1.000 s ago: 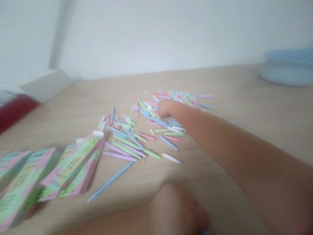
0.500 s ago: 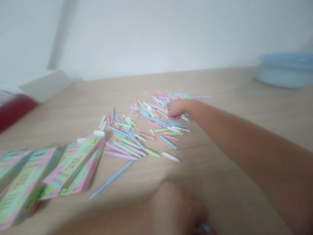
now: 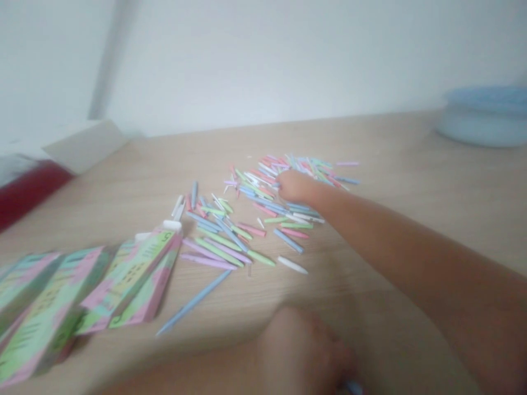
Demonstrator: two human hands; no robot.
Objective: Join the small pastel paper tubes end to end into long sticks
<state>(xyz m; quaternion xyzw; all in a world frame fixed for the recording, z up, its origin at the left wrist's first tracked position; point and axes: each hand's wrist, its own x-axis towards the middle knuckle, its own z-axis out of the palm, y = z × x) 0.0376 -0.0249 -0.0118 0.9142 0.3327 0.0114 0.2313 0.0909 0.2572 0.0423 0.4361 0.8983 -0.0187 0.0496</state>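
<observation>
Plainly, the right hand (image 3: 293, 186) reaches among pastel pen parts (image 3: 265, 204) on the counter (image 3: 370, 296), the left hand (image 3: 307, 351) sits nearer beside a bluish tip (image 3: 354, 388), and blur hides whether either's fingers are apart or together

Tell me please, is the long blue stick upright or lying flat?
Lying flat: the long blue stick rests lengthwise on the table.

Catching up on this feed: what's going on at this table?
The person's right hand is in a scattered pile of pastel pen-like parts; blur hides whether it grips one. The left hand is low in front, with a blue tip showing beside it. Patterned cartons lie at the left, and a long blue stick lies between them and the left hand.
</observation>
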